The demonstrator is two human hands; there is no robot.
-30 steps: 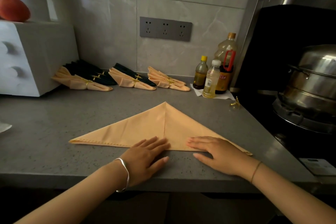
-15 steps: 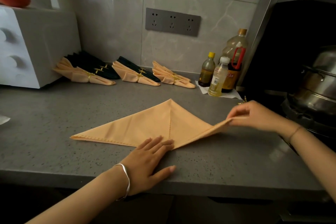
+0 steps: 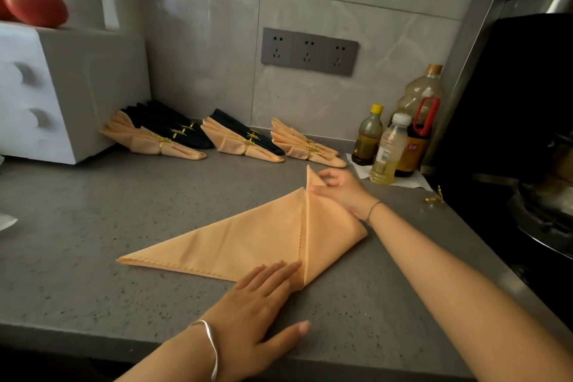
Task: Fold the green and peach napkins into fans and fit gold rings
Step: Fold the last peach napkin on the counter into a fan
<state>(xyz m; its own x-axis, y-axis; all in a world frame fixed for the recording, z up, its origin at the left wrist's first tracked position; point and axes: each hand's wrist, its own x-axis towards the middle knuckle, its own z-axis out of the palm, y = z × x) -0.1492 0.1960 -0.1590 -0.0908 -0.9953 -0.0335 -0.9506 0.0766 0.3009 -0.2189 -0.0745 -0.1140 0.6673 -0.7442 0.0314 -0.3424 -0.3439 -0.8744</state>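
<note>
Two hands work one peach cloth napkin (image 3: 248,239), which lies flat near the front edge of the grey speckled worktop (image 3: 93,226), directly ahead of the person. Its long axis runs left to right, and its far point aims at the tiled wall. The right hand (image 3: 338,192) pinches the napkin's right corner with curled fingers and holds it at that far point, so the right half lies doubled over along a centre crease. The left hand (image 3: 263,298) lies spread and flat, fingertips pressing the near end of that crease down. The left corner is not yet folded and points well out to the left. The left hand is nearer to it, so I judge the matching fold falls to that side; no object lies between corner and crease. A loose gold ring (image 3: 434,197) lies right of the right forearm, toward the steel pot (image 3: 552,211). Along the wall, well apart from the hands, lie finished ringed fans (image 3: 245,143) in peach and dark green, with three oil bottles (image 3: 384,149) to their right and a white knobbed box (image 3: 77,93) at the left.
</note>
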